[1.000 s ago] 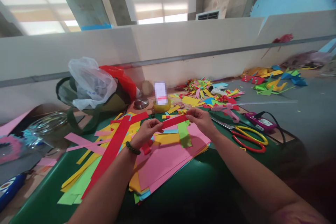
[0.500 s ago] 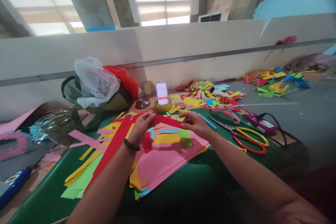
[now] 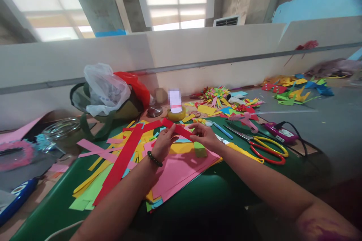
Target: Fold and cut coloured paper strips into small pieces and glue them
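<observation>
Between my two hands is a red paper strip [image 3: 183,132], held above the pile. My left hand [image 3: 165,139] pinches it between thumb and fingers, and the strip's far end sticks out past them. The right hand [image 3: 206,135] grips the other end with its fingertips. Below lies a stack of pink paper sheets [image 3: 181,173] with yellow edges under it. A small green paper piece [image 3: 200,150] rests on the stack near my right hand. Left of my hands a long red strip [image 3: 121,165] lies across yellow and light green strips [image 3: 92,190].
Scissors [image 3: 268,150] with red and yellow handles lie right, beside a pink glue gun [image 3: 244,120] and a purple device [image 3: 281,133] with a cable. A phone [image 3: 175,101] stands at the back. A bag [image 3: 118,115], a glass jar [image 3: 60,131] and a blue-handled tool [image 3: 19,197] are left.
My left hand has moved right along the red strip, closer to my right hand. The strip's far end now projects beyond the left fingers. The right hand has shifted slightly left.
</observation>
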Demonstrator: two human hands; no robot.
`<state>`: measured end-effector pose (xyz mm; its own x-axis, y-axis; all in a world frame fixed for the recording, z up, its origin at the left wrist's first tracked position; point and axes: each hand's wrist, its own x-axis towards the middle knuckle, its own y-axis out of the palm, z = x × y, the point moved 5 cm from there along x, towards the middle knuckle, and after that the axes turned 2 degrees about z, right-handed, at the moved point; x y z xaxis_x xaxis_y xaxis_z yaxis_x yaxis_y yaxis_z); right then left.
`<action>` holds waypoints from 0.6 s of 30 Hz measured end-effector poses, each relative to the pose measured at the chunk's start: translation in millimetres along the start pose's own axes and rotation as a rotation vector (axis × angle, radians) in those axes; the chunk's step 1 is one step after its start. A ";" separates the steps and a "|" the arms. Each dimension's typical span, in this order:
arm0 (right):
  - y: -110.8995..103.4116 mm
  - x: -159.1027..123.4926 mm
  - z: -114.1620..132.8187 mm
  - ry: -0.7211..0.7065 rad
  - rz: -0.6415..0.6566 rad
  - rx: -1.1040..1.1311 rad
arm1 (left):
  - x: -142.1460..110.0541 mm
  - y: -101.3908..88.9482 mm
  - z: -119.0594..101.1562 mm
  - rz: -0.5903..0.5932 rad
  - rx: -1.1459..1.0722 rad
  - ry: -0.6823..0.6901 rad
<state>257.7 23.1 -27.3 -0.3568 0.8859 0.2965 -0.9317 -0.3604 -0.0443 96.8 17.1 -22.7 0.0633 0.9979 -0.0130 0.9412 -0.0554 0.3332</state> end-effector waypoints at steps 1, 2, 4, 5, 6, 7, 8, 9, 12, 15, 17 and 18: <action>1.8 -0.7 -0.3 -0.005 0.020 -0.022 | 0.7 -1.3 -2.1 -0.007 -0.023 0.022; 4.1 -1.6 -0.5 -0.010 0.044 -0.045 | 1.1 -2.2 -3.9 -0.016 -0.049 0.038; 9.9 -3.8 -1.1 -0.004 0.102 -0.088 | 1.5 -3.0 -5.9 -0.038 -0.105 0.052; 13.2 -5.2 -1.7 0.013 0.131 -0.103 | 1.6 -2.9 -5.9 -0.051 -0.131 0.051; 16.3 -6.7 -2.5 0.038 0.157 -0.109 | 1.6 -2.5 -5.6 -0.065 -0.156 0.049; 19.4 -8.4 -3.3 0.071 0.179 -0.107 | 1.6 -2.1 -5.0 -0.078 -0.181 0.046; 22.2 -10.1 -3.8 0.104 0.195 -0.097 | 1.6 -1.6 -4.1 -0.089 -0.207 0.044; 24.7 -11.7 -4.2 0.135 0.211 -0.085 | 1.7 -1.3 -3.1 -0.099 -0.231 0.041; 30.9 -15.5 -2.9 0.179 0.254 -0.073 | 2.5 -1.5 -0.7 -0.112 -0.277 0.033; 33.4 -16.5 -1.1 0.181 0.270 -0.083 | 3.4 -2.9 -0.9 -0.107 -0.292 0.039; 33.3 -15.8 -0.7 0.170 0.269 -0.080 | 3.2 -2.9 -2.4 -0.098 -0.309 0.051; 32.8 -15.0 -0.7 0.160 0.267 -0.071 | 2.8 -2.4 -3.1 -0.093 -0.322 0.059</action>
<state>232.4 -1.8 -33.9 -0.5902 0.7995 0.1116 -0.8041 -0.5701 -0.1685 93.7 20.1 -20.6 -0.0459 0.9989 -0.0060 0.7886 0.0399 0.6136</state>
